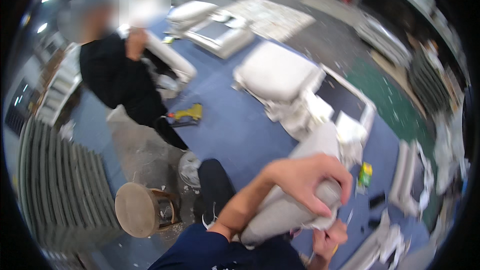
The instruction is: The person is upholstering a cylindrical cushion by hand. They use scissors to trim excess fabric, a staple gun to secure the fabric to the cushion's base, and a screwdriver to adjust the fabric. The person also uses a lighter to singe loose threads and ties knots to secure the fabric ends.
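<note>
A light beige fabric-covered padded piece stands tilted against me at the table's near side. My left hand curls over its rounded end, thumb on one side and fingers on the other. Just below that end, my right hand is closed in a fist beside the piece's fabric edge. A bit of yellow shows at the right fist, but what it holds is too small and blurred to name. Behind the padded piece lie a large beige cushion and crumpled pale fabric.
On the blue table lie a yellow-and-black staple gun, a green-and-yellow packet and a dark phone-like object. A person in black handles another padded piece at left. A round stool and stacked grey panels stand at lower left.
</note>
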Tool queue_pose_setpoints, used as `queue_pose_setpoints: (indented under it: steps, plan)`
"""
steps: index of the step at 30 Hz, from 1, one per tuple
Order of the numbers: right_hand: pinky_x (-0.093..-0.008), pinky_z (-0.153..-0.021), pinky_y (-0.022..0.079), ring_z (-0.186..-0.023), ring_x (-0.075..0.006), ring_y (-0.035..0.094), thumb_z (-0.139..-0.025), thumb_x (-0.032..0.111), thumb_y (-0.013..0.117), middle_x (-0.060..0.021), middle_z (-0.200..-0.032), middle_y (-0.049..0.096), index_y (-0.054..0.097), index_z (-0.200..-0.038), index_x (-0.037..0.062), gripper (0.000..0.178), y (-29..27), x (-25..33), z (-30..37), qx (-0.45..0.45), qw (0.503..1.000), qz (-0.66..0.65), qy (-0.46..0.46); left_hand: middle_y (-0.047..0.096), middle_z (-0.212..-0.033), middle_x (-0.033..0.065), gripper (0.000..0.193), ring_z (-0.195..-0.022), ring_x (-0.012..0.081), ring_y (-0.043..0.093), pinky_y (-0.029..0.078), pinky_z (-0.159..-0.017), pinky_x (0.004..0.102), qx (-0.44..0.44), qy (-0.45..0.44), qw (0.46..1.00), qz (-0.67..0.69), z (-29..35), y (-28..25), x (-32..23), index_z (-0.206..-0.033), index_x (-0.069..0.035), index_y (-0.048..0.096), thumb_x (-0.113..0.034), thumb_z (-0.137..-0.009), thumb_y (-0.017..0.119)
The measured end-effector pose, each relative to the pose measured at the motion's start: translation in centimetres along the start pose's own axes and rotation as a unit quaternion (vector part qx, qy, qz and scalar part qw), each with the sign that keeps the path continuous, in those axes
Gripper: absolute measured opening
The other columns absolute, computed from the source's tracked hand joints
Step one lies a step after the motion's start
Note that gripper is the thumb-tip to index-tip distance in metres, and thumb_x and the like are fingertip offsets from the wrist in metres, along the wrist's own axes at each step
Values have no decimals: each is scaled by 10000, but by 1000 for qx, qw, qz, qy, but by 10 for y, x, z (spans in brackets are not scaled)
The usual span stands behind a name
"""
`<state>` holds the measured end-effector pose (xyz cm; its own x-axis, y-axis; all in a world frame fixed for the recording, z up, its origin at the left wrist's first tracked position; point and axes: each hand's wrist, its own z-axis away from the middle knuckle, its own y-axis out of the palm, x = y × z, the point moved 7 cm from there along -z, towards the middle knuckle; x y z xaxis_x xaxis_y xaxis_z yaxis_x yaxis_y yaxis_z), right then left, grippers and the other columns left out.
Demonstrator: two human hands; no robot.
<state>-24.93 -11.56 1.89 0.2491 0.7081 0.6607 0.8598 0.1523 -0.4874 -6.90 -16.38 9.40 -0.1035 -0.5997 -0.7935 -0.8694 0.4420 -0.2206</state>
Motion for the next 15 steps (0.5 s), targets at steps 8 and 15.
queue_pose_setpoints:
  steps: [8,15]
  plan:
    - [-344,-474,469,-488,-252,617,-754,-58,716,-123,-618,619,709,-832,-64,79,-8,16,-17,61,976,-201,-52,734,-900,-3,269,-889,207,700,453,-972,412,6,-35,999,-23,-6,15,2,-891,-112,723,-147,-669,871]
    - [-323,-452,435,-457,-227,584,-737,-83,713,-75,-532,549,643,-675,-11,118,-9,27,-17,84,973,-214,25,735,-843,20,271,-877,220,707,451,-962,428,-7,-30,999,-36,-2,16,-4,-834,-96,729,-130,-625,896]
